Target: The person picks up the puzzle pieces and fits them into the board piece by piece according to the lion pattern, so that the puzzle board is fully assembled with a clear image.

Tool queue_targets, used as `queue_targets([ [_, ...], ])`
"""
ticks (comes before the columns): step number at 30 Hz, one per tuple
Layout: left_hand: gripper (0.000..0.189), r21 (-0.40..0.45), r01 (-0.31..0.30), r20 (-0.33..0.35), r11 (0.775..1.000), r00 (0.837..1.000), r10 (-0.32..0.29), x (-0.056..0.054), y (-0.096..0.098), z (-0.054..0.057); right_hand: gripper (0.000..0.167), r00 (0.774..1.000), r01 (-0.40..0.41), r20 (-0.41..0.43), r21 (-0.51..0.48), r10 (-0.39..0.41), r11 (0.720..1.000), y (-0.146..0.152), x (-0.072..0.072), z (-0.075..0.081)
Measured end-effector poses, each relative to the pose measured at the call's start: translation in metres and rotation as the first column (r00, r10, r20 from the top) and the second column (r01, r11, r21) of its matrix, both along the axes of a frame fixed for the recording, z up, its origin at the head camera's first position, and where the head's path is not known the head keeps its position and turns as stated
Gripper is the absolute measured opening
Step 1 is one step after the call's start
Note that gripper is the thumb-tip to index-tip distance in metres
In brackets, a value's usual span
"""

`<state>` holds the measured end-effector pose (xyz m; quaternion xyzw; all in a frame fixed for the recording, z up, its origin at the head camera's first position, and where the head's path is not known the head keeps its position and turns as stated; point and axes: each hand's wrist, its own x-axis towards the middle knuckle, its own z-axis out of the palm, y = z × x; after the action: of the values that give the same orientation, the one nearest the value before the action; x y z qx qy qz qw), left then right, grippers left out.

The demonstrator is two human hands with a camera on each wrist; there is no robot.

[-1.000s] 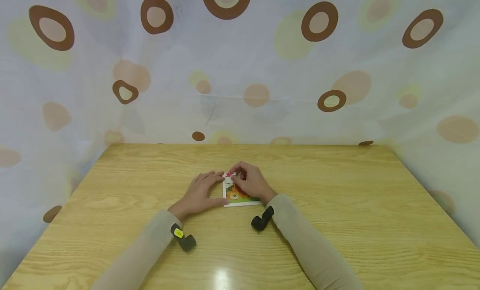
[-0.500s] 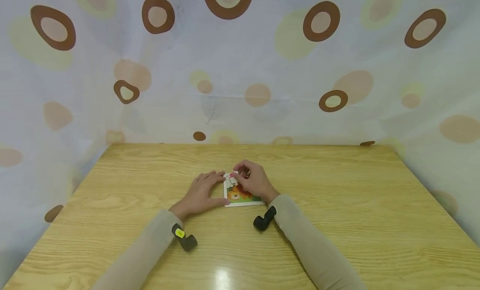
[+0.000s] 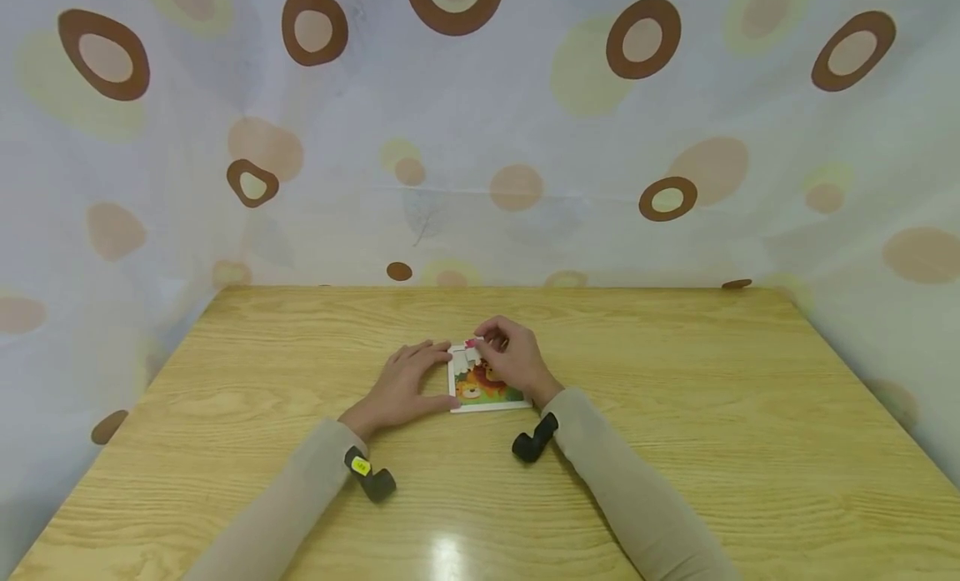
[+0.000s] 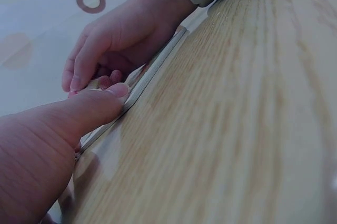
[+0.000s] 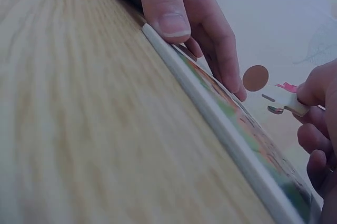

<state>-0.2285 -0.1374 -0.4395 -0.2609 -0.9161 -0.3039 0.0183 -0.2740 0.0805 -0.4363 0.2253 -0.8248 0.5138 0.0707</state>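
A small jigsaw puzzle [image 3: 487, 389] with a lion picture and a white frame lies flat on the table. My left hand [image 3: 402, 389] spreads along its left side, thumb at the near corner and fingertips at the far one; the left wrist view shows the thumb [image 4: 95, 108] over the frame's edge. Between thumb and fingers, my right hand [image 3: 517, 356] pinches a puzzle piece [image 5: 289, 103] with a pink patch. That piece is held above the puzzle's far part, tilted and apart from the board in the right wrist view. A pale patch shows at the puzzle's far left; the right hand hides its far right.
The wooden table [image 3: 675, 414] stretches out on all sides of the puzzle. A patterned curtain [image 3: 450, 147] hangs behind the table and along both sides. Dark wrist cameras are strapped over both sleeves.
My right hand has moved slightly right and away from me, with the pinched puzzle piece. More of the puzzle's pale far-left area now shows. The left hand stays on the frame.
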Motion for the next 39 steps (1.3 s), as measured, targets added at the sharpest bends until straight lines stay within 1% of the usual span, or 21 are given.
queue_targets([
  [5,0.071,-0.001,-0.004,-0.003,1.000,1.000,0.004,0.000,-0.001,-0.001,0.010,1.000,0.023,0.015,-0.013,-0.022,1.000,0.005,0.001,0.001],
  [13,0.070,0.006,-0.008,-0.001,1.000,1.000,0.008,0.001,0.001,0.000,0.009,0.997,0.078,0.004,-0.052,-0.078,0.996,0.020,-0.001,0.000],
  [18,0.071,0.006,0.001,0.005,1.000,1.000,-0.001,0.001,0.002,0.001,0.007,0.994,0.105,0.003,-0.040,-0.105,0.994,0.030,-0.003,-0.004],
  [23,0.071,0.009,-0.002,0.002,1.000,1.000,0.002,0.001,0.001,0.002,0.006,0.990,0.134,-0.039,-0.027,-0.135,0.991,0.039,-0.006,-0.007],
  [26,0.070,0.016,-0.005,0.000,1.000,1.000,0.005,0.001,0.000,0.002,0.005,0.987,0.152,-0.048,-0.015,-0.152,0.988,0.044,-0.006,-0.008],
  [30,0.071,0.014,-0.003,0.000,1.000,1.000,0.003,0.001,0.001,0.001,0.004,0.982,0.182,-0.059,0.004,-0.181,0.983,0.052,-0.005,-0.008],
  [34,0.071,0.013,-0.003,-0.001,1.000,1.000,0.003,0.000,0.000,0.000,0.004,0.970,0.225,-0.101,0.014,-0.222,0.974,0.060,-0.003,-0.006],
  [36,0.071,0.013,-0.001,-0.004,1.000,1.000,0.002,0.000,0.000,-0.001,0.004,0.965,0.238,-0.123,0.018,-0.234,0.971,0.063,-0.002,-0.005],
  [39,0.071,0.014,0.001,-0.005,1.000,1.000,-0.001,-0.001,-0.001,-0.001,0.004,0.964,0.239,-0.127,0.033,-0.233,0.971,0.069,-0.001,-0.006],
])
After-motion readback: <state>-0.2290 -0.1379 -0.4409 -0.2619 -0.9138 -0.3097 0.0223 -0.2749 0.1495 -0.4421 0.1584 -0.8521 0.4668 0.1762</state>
